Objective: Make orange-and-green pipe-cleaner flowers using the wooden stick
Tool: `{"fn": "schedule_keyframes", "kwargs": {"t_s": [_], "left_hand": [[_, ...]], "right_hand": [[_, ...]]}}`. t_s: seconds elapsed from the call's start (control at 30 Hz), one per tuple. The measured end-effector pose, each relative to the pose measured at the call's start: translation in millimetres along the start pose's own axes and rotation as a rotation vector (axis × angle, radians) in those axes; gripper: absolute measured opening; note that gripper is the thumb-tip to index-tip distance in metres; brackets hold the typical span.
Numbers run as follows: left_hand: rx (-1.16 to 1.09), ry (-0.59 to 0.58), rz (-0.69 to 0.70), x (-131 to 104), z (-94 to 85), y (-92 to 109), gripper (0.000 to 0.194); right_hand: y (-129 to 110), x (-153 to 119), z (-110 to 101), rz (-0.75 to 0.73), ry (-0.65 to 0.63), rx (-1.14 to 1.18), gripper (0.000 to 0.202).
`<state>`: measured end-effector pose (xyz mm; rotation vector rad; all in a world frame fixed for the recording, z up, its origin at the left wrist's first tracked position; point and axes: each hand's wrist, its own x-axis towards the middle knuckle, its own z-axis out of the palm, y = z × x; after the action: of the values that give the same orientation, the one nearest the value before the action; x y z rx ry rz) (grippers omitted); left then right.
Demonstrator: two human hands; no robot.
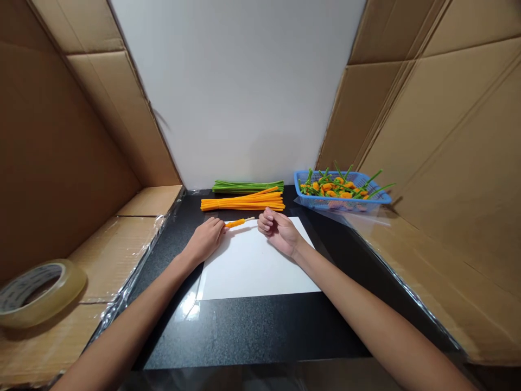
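Observation:
My left hand (pixel 209 237) is closed on a thin stick with an orange pipe cleaner (pixel 235 224) coiled round it, over the far left part of a white sheet (pixel 256 271). The stick's bare pale tip (pixel 249 219) points right, toward my other hand. Just past that tip, my right hand (pixel 279 232) is turned partly palm up with its fingers curled in. Whatever those fingers hold, if anything, is hidden. Behind both hands lie a bundle of orange pipe cleaners (pixel 244 202) and, farther back, a bundle of green pipe cleaners (pixel 248 187).
A blue plastic basket (pixel 345 203) at the back right holds several orange and green pipe-cleaner pieces (pixel 331 187). At left, a roll of clear tape (pixel 69 285) rests on cardboard. Cardboard walls (pixel 456 163) flank the black tabletop (pixel 244 331), with a pale wall (pixel 244 98) behind.

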<state>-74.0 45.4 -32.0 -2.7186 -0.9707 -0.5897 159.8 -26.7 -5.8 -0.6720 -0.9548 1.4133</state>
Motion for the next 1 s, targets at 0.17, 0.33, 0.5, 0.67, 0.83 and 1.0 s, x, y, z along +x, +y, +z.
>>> {"fn": "schedule_keyframes", "kwargs": {"t_s": [0.17,0.33,0.5,0.67,0.83,1.0], "left_hand": [[-0.027,-0.008,-0.014,-0.2,-0.2,1.0,0.022],[-0.038,0.002,0.004,-0.5,-0.5,1.5,0.02],[-0.041,-0.03,0.067,-0.2,-7.4,5.0,0.018],[-0.049,-0.05,0.172,0.9,-16.3,13.0,0.011],[0.008,-0.024,0.209,1.2,-12.1,22.5,0.013],[0.098,-0.041,0.31,-0.2,0.4,35.2,0.017]], "right_hand": [[5.7,6.3,-15.3,-0.057,0.114,-0.045,0.045],[9.3,9.1,-25.5,-0.087,0.152,-0.122,0.032],[14.5,3.0,-19.4,-0.154,0.18,-0.544,0.041],[20.8,-3.5,-0.2,-0.056,0.058,-0.785,0.028],[22.1,-6.3,3.6,0.038,-0.018,-0.696,0.029],[24.7,-11.4,4.9,0.066,0.045,-0.684,0.021]]}}
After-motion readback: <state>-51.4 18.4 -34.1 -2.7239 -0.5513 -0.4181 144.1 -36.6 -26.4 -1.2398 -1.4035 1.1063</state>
